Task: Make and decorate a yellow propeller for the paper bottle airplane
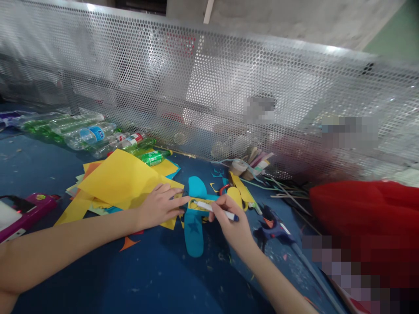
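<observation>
On the blue table (pixel 140 279), at the lower centre of the frame, the right hand (pixel 237 226) has its fingers closed around a white marker (pixel 209 206), whose tip is at a yellow strip (pixel 196 207). The strip lies across a blue cutout (pixel 194 246) in the middle of the frame. The left hand (pixel 157 205) is spread flat, gripping nothing, its index fingertip at the strip's left end. Left of the cutout lies an orange scrap (pixel 129 243); at the right are a glue gun (pixel 276 229) and red cloth (pixel 363 209), at the left edge a magenta power strip (pixel 41 207). Yellow paper (pixel 118 183) lies beyond the left forearm. Farther off, plastic bottles (pixel 93 134) lie at the upper left, before a perforated screen (pixel 137 65) spanning the top.
</observation>
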`<state>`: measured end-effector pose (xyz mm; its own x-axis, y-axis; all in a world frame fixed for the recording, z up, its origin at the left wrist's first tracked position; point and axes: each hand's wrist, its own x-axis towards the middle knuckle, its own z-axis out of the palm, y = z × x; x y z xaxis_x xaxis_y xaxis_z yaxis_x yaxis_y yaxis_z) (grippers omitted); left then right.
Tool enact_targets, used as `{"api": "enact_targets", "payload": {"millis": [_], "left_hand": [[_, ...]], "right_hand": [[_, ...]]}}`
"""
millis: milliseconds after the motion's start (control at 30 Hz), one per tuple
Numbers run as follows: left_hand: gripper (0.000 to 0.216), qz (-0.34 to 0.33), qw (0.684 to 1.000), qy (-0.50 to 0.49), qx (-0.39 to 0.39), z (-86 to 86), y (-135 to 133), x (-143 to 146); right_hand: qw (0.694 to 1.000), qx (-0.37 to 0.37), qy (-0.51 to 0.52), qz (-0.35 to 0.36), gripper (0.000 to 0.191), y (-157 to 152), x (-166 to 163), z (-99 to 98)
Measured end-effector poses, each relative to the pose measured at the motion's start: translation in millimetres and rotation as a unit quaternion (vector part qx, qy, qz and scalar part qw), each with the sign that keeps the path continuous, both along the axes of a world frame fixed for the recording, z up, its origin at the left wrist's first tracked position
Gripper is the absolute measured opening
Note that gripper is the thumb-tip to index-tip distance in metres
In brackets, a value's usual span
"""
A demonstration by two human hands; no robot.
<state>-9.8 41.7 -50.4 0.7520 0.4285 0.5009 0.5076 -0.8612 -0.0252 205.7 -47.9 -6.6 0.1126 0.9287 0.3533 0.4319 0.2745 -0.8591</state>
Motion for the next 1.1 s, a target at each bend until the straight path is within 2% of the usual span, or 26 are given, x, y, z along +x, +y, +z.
{"api": "enact_targets", "payload": {"millis": [1100], "left_hand": [[0.040, -0.003, 1.000, -0.004, 0.010, -1.6, 1.0, 0.4]], "right_hand": [[1.000, 0.012, 0.007, 0.003, 0.022, 1.5, 1.7, -4.0]]}}
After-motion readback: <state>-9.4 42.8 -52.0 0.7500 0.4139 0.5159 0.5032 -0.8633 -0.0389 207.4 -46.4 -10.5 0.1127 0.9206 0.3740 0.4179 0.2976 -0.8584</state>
